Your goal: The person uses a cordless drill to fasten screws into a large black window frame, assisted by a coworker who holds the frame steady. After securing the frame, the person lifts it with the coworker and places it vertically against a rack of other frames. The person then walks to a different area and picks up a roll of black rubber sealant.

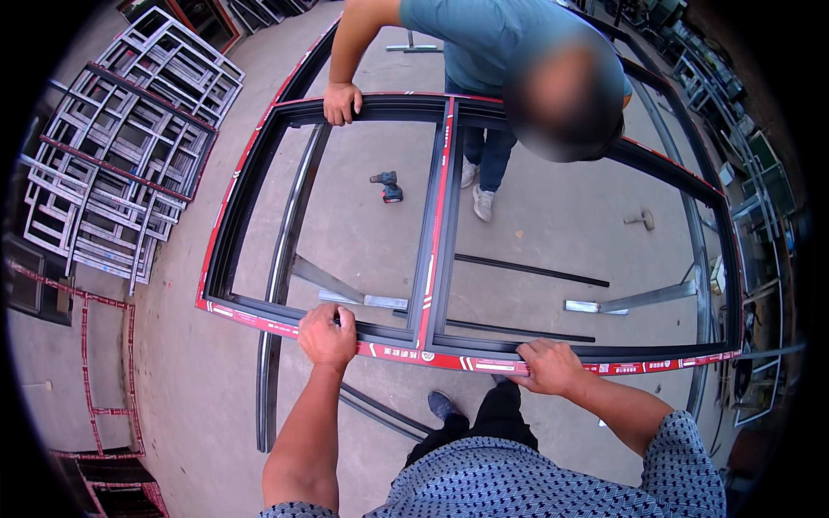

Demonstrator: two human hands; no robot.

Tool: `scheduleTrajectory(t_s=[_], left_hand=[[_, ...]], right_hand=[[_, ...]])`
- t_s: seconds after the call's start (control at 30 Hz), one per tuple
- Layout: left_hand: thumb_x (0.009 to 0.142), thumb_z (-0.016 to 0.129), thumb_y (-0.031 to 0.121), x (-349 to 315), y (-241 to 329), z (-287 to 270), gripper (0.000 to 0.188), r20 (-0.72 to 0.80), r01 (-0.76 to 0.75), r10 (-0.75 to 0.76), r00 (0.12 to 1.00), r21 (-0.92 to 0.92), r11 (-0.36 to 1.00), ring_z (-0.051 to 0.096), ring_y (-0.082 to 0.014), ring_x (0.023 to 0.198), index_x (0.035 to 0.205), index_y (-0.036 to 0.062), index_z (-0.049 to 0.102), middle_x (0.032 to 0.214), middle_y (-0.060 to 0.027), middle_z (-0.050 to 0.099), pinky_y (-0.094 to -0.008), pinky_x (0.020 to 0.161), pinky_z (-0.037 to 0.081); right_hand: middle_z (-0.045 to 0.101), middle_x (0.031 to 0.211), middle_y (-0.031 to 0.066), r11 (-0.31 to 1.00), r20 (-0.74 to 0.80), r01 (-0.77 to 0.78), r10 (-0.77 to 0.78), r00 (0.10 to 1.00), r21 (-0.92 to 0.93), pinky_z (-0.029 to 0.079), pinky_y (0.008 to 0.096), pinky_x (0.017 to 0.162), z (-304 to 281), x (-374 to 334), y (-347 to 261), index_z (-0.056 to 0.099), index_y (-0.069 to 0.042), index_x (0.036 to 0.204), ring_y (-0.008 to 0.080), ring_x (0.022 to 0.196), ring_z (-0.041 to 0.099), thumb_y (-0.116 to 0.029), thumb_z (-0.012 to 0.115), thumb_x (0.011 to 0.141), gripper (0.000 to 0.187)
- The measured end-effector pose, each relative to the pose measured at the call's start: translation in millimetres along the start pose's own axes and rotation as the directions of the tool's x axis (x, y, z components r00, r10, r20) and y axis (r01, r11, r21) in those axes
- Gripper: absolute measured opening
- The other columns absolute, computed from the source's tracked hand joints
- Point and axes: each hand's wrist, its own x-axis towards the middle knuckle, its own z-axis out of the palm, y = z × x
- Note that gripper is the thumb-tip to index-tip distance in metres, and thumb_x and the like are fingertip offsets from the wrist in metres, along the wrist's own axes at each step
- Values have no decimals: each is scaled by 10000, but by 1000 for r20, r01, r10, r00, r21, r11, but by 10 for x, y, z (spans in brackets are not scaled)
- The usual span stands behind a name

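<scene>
A large dark window frame with red protective tape and one crossbar lies flat across metal trestles. My left hand is closed over its near edge, left of the crossbar. Further right, my right hand grips the same near edge, fingers curled over the top. Opposite me a co-worker in a blue-grey shirt leans over the far side, with a hand on the far edge near the left corner. Through the openings show a steel trestle bar and trestle feet.
On the floor beneath are a cordless drill, a mallet-like tool and dark strips. Stacked frames lean at the left. Racks and metal parts line the right side. Another dark frame lies behind the co-worker.
</scene>
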Motion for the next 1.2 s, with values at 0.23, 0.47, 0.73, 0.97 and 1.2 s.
scheduleTrajectory(t_s=[0.23,0.47,0.73,0.97,1.2], left_hand=[[868,634,219,2,1,3,173,-31,-24,24,999,-4,1000,650,-353,831,783,80,694,806,-124,695,-475,811,498],[867,630,216,-7,22,13,172,-16,-27,27,1000,-13,1000,644,-361,816,790,71,679,785,-132,682,-488,806,492],[838,652,247,-80,-202,-1,184,-83,4,-3,997,16,1000,655,-365,839,777,82,704,806,-131,697,-497,778,508],[836,643,283,46,-23,92,217,26,14,-14,1000,-2,1000,672,-361,845,765,87,700,842,-118,715,-503,785,523],[850,623,271,-74,-66,-81,226,40,25,-23,999,-60,998,666,-321,861,751,82,698,830,-100,714,-462,814,513]], right_hand=[[713,907,153,1000,8,4,-4,1000,-11,588,456,731,-29,8,-10,620,-70,931,342,881,713,-466,754,848,425],[709,899,150,1000,-8,21,-21,1000,7,587,467,716,2,-52,56,621,-70,959,344,874,712,-474,753,847,440],[719,986,144,1000,76,14,-15,997,8,579,486,755,-40,72,-25,633,-77,1001,350,962,703,-510,728,864,463],[719,895,172,999,-22,-33,33,999,19,560,510,730,-18,-73,-28,655,-65,956,376,845,705,-509,765,826,475],[705,832,180,1000,-53,2,-1,999,18,550,500,696,108,-24,-38,661,-32,909,385,791,702,-433,809,786,445]])
